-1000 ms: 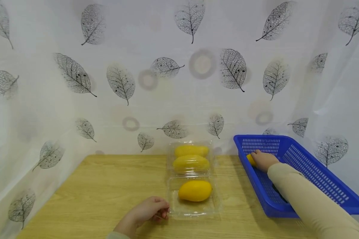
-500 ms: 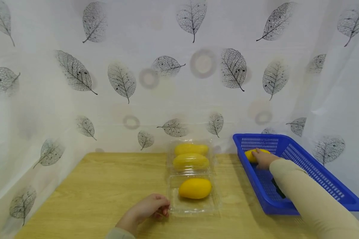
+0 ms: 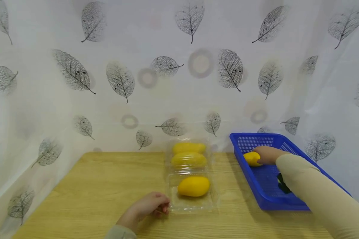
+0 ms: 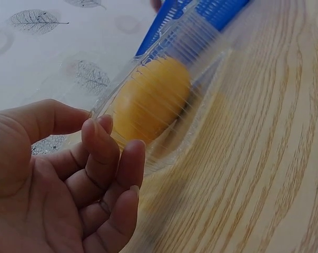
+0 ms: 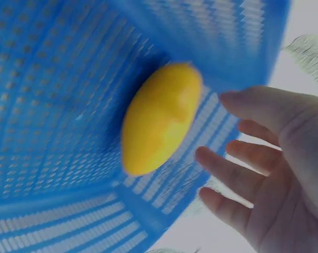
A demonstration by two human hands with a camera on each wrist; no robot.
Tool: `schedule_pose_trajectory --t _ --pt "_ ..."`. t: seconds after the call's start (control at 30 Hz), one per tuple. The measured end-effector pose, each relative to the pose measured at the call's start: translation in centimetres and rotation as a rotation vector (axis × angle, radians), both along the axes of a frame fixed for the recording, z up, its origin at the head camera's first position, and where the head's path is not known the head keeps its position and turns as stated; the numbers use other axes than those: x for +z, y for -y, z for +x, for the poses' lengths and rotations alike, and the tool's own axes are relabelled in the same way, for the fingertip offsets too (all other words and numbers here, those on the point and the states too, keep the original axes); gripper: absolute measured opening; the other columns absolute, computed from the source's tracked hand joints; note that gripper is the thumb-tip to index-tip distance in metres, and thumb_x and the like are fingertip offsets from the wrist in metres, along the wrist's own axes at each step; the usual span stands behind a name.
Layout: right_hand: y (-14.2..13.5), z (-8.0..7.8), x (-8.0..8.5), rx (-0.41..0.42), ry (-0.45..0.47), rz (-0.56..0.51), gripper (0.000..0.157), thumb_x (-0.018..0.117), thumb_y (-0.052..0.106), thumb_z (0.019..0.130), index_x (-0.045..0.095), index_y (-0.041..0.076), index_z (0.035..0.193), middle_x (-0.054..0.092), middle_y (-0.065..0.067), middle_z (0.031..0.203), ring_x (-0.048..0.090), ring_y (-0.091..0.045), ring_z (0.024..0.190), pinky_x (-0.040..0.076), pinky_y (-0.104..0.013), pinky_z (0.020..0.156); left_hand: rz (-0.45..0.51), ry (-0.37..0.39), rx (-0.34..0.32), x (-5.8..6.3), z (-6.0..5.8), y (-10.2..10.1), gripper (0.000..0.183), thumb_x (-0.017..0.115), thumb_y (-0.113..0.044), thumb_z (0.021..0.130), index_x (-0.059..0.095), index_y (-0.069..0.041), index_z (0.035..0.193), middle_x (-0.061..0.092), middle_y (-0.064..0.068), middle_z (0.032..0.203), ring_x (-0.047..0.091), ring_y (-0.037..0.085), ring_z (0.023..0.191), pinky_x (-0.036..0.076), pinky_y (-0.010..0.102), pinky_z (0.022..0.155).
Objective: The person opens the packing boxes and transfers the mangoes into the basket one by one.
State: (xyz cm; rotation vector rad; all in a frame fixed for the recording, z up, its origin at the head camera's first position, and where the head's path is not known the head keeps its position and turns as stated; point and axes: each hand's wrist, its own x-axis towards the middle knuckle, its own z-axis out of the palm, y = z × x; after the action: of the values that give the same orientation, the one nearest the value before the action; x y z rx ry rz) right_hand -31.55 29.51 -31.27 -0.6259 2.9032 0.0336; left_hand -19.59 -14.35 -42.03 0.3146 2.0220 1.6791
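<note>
My left hand (image 3: pixel 152 204) pinches the near left edge of a clear plastic clamshell box (image 3: pixel 194 208) between thumb and index finger, its other fingers loosely curled. One yellow mango (image 3: pixel 193 186) lies in the near half of the box. Two more yellow mangoes (image 3: pixel 188 160) show through the clear plastic of the far half. My right hand (image 3: pixel 266 155) is inside the blue basket at its far left, beside a mango (image 3: pixel 251 159). In the right wrist view its fingers are spread, with a gap between the fingertips and that mango (image 5: pixel 163 120).
The blue plastic basket (image 3: pixel 255 191) with slotted walls stands on the right of the wooden table (image 3: pixel 113 179). A dark green thing (image 3: pixel 283 183) lies in it, partly behind my right sleeve. A white sheet with leaf prints (image 3: pixel 167 99) hangs behind the table.
My right hand has shifted from over the basket's mango to its right side, uncovering more of it. The left hand stays at the box edge. The head view has turned slightly right.
</note>
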Motion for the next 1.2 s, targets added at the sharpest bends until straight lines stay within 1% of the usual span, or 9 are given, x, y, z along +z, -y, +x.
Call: schedule_pose_trajectory --t 0.13,0.33,0.53,0.63,0.73,0.83,0.97,1.1,1.2 --pt "2.1 1.1 0.7 0.037 -0.043 0.007 0.045 0.062 0.012 0.087 0.049 -0.011 0.124 0.05 -0.031 0.123 0.046 -0.048 0.114 0.037 -0.056 0.093 -0.004 -0.005 0.009 -0.1 0.0 0.0 0.022 0.047 -0.016 0.094 0.057 -0.006 0.078 0.055 -0.001 0.065 0.053 0.009 0.061 0.043 0.021 0.056" --pt "5.2 2.1 1.4 0.074 -0.151 -0.012 0.038 0.06 0.013 0.089 0.055 -0.003 0.124 0.058 -0.022 0.118 0.054 -0.04 0.108 0.043 -0.052 0.088 0.012 0.009 0.009 -0.1 0.2 0.2 0.021 0.048 -0.017 0.094 0.057 -0.008 0.077 0.056 -0.002 0.066 0.054 0.008 0.06 0.042 0.021 0.056" --pt "7.1 3.2 1.5 0.111 -0.378 -0.084 0.023 0.059 0.01 0.089 0.063 0.002 0.111 0.065 -0.011 0.099 0.062 -0.024 0.084 0.051 -0.041 0.07 0.019 0.003 0.0 -0.2 0.0 0.2 0.02 0.049 -0.017 0.093 0.057 -0.008 0.077 0.057 -0.002 0.066 0.054 0.008 0.061 0.042 0.021 0.056" --pt "8.4 3.9 1.4 0.173 -0.483 -0.147 0.017 0.058 0.009 0.089 0.064 0.005 0.105 0.064 -0.005 0.09 0.059 -0.014 0.068 0.05 -0.033 0.058 0.017 -0.004 0.001 -0.1 -0.1 0.1 0.02 0.049 -0.017 0.093 0.057 -0.008 0.077 0.057 -0.002 0.066 0.054 0.008 0.062 0.042 0.021 0.056" --pt "10.0 4.3 1.0 0.257 -0.525 -0.164 0.016 0.06 0.011 0.088 0.064 0.007 0.103 0.064 -0.003 0.088 0.056 -0.01 0.062 0.047 -0.026 0.051 0.012 -0.002 0.003 -0.1 -0.1 0.1 0.021 0.048 -0.017 0.094 0.058 -0.007 0.078 0.057 -0.002 0.065 0.054 0.009 0.062 0.042 0.022 0.056" --pt "11.8 4.8 0.0 0.349 -0.514 -0.155 0.019 0.063 0.014 0.086 0.064 0.008 0.104 0.064 -0.003 0.092 0.059 -0.011 0.065 0.048 -0.025 0.052 0.01 -0.001 0.006 -0.1 -0.1 0.1 0.021 0.048 -0.017 0.094 0.058 -0.006 0.079 0.057 -0.002 0.065 0.055 0.009 0.062 0.042 0.022 0.056" --pt "14.3 5.9 -1.6 0.447 -0.406 -0.129 0.028 0.065 0.02 0.086 0.061 0.007 0.111 0.062 -0.005 0.1 0.062 -0.018 0.076 0.052 -0.031 0.062 0.015 0.002 0.004 -0.1 -0.1 0.2 0.02 0.049 -0.016 0.093 0.058 -0.006 0.078 0.057 -0.002 0.065 0.055 0.009 0.062 0.043 0.021 0.055" --pt "16.4 6.7 -3.3 0.502 -0.287 -0.095 0.039 0.066 0.026 0.086 0.058 0.009 0.12 0.059 -0.006 0.112 0.061 -0.022 0.092 0.052 -0.037 0.074 0.022 -0.001 0.004 -0.1 -0.1 0.1 0.019 0.049 -0.016 0.093 0.057 -0.008 0.077 0.056 -0.002 0.065 0.056 0.009 0.061 0.042 0.021 0.055" --pt "17.4 6.9 -4.5 0.52 -0.247 -0.069 0.048 0.067 0.031 0.085 0.054 0.011 0.127 0.055 -0.005 0.121 0.056 -0.023 0.105 0.049 -0.038 0.085 0.026 -0.005 0.002 -0.1 -0.1 0.0 0.019 0.049 -0.015 0.093 0.057 -0.008 0.077 0.057 -0.002 0.065 0.056 0.009 0.061 0.042 0.02 0.054"
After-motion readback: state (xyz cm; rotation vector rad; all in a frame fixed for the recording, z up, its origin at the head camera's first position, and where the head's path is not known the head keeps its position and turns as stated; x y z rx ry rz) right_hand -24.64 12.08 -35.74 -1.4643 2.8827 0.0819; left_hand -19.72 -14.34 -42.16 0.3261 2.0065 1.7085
